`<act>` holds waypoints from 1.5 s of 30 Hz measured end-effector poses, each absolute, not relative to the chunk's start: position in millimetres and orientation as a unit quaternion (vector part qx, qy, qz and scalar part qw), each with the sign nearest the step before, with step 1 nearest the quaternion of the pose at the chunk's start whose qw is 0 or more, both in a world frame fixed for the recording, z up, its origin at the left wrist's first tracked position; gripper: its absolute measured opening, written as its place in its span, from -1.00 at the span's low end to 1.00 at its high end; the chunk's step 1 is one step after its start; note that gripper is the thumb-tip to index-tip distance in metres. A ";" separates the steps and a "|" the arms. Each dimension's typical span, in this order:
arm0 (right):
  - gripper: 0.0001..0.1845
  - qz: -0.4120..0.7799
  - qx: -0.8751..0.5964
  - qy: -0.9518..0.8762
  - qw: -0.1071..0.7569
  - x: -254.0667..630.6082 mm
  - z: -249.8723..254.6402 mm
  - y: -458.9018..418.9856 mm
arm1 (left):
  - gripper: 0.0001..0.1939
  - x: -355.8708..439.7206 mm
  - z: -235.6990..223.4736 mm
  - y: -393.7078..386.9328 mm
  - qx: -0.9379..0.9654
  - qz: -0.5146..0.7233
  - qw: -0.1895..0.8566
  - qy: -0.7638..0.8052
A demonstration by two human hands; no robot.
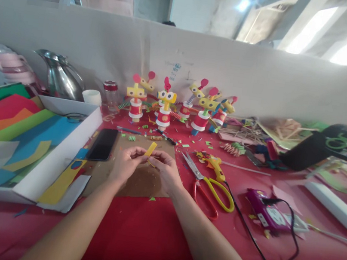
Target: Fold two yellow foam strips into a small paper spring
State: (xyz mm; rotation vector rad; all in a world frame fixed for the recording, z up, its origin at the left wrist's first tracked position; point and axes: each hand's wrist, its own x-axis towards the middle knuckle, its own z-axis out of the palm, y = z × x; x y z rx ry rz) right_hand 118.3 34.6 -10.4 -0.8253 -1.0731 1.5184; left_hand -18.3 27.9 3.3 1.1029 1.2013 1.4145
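Note:
Both hands meet over a brown board (138,188) on the red table. A narrow yellow paper strip (151,148) is pinched between them, its upper end sticking up past the fingertips. My left hand (127,162) closes on it from the left, and my right hand (165,170) from the right. The strip's lower part is mostly hidden by the fingers. Just beyond the hands lie small coiled paper pieces (131,138) and a pen (129,131). Left of the hands rests a black phone (102,144); on the right are scissors with yellow and red handles (218,193).
Several paper-cup figures (164,117) stand at the back. A white box (59,152) of coloured paper fills the left, with a metal jug (59,76) behind. A yellow glue gun (215,166), a purple power socket (267,211) and its cable occupy the right.

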 end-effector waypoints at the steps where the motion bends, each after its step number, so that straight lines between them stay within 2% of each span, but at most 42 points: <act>1: -0.71 0.630 -0.346 -0.459 0.522 118.0 -10.4 34.0 | -0.79 -18.1 2.6 28.3 0.434 0.584 0.483 0.487; 9: -0.77 0.530 -0.410 -0.510 0.540 118.3 -10.5 36.6 | -0.77 -19.0 0.1 30.7 0.339 0.570 0.605 0.441; 14: -0.81 0.591 -0.414 -0.464 0.513 124.5 -6.4 41.2 | -0.83 -19.4 0.5 31.0 0.278 0.536 0.681 0.415; 18: -0.75 0.638 -0.389 -0.385 0.542 126.1 -5.5 43.8 | -0.87 -18.4 -0.5 31.7 0.269 0.534 0.697 0.396; 22: -0.76 0.622 -0.354 -0.376 0.589 122.7 -6.1 40.7 | -0.93 -20.2 -3.0 34.8 0.225 0.546 0.704 0.395; 31: -0.79 0.510 -0.401 -0.495 0.578 114.7 -9.2 34.8 | -0.88 -13.6 -5.4 31.6 0.233 0.580 0.691 0.364; 36: -0.81 0.529 -0.404 -0.486 0.566 117.8 -9.7 38.0 | -0.90 -12.5 -7.2 31.3 0.248 0.569 0.693 0.366; 45: -0.76 0.562 -0.422 -0.458 0.545 121.7 -7.5 39.7 | -0.74 -9.7 -6.7 28.7 0.291 0.554 0.667 0.404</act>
